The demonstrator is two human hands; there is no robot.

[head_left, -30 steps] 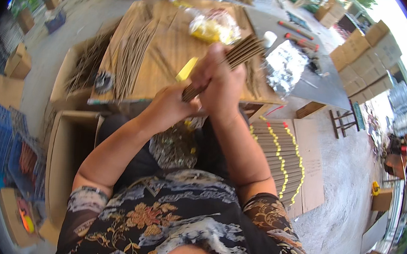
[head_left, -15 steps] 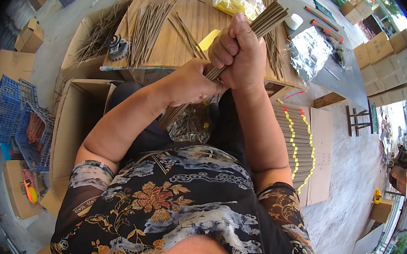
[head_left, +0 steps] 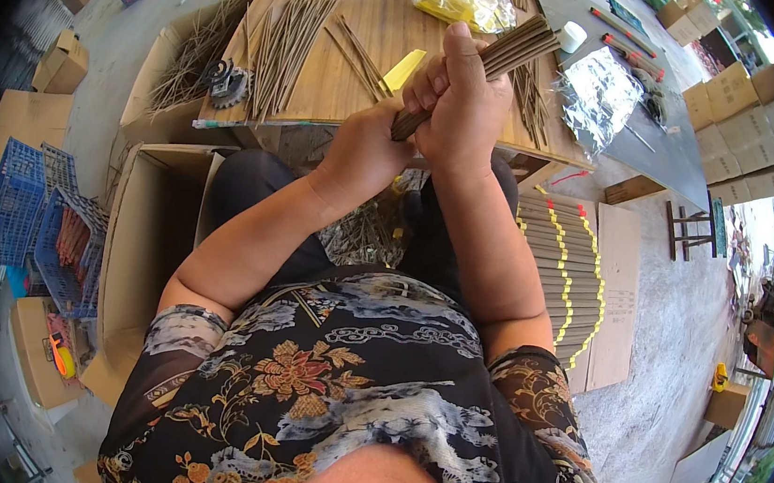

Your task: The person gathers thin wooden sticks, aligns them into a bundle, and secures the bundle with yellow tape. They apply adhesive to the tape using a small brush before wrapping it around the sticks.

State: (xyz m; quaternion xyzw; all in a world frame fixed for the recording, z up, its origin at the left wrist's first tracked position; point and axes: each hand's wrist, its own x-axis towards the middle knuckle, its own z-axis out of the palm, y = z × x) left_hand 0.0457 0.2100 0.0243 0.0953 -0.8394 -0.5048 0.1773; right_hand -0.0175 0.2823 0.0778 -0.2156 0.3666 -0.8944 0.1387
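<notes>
A bundle of brown incense sticks [head_left: 523, 50] is held slanting in front of me, its upper end to the right over the table. Wrapped around its middle, my right hand [head_left: 461, 103] is closed with the thumb up along the sticks. My left hand [head_left: 369, 143] is closed at the lower end of the bundle, against the right hand; its fingertips are hidden. On the wooden table [head_left: 348, 72] just beyond lie loose incense sticks [head_left: 292, 48] and a yellow strip [head_left: 404, 72].
An open cardboard box [head_left: 154, 236] stands by my left knee. Yellow-banded stick bundles [head_left: 559, 269] lie at my right. A clear plastic bag [head_left: 464, 0], silver foil [head_left: 598, 99] and a white cap [head_left: 572, 37] are at the far side. Blue crates [head_left: 18, 203] stand far left.
The lower part of the bundle no longer sticks out below my left hand; its end now shows between my hands. My left hand has turned, and my left forearm has shifted right.
</notes>
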